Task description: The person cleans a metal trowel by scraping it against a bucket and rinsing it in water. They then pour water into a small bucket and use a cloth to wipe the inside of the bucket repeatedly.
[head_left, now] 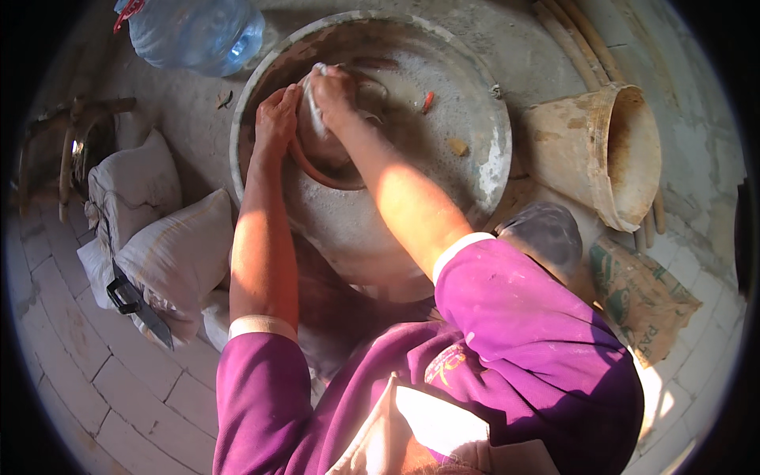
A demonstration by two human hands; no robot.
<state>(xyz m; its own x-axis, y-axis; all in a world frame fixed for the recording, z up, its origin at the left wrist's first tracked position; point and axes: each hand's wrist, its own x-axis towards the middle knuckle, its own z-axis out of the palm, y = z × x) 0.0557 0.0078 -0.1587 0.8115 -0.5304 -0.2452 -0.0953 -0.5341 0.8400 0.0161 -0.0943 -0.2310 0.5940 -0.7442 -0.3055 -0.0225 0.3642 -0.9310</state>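
Note:
A wide round grey basin (475, 103) smeared with wet clay fills the upper middle of the view. Inside it sits a brown clay bowl (321, 170) with a curved rim. My left hand (275, 119) rests flat against the bowl's left outer side. My right hand (336, 95) is closed on a whitish wet cloth (315, 103) and presses it on the bowl's top. Both forearms reach up from purple sleeves at the lower edge.
A blue water jug (198, 32) lies at top left. A clay-stained bucket (609, 150) lies tipped on its side at right, with poles behind it. White sacks (170, 253) are piled at left. A printed paper bag (641, 297) lies at right on the brick floor.

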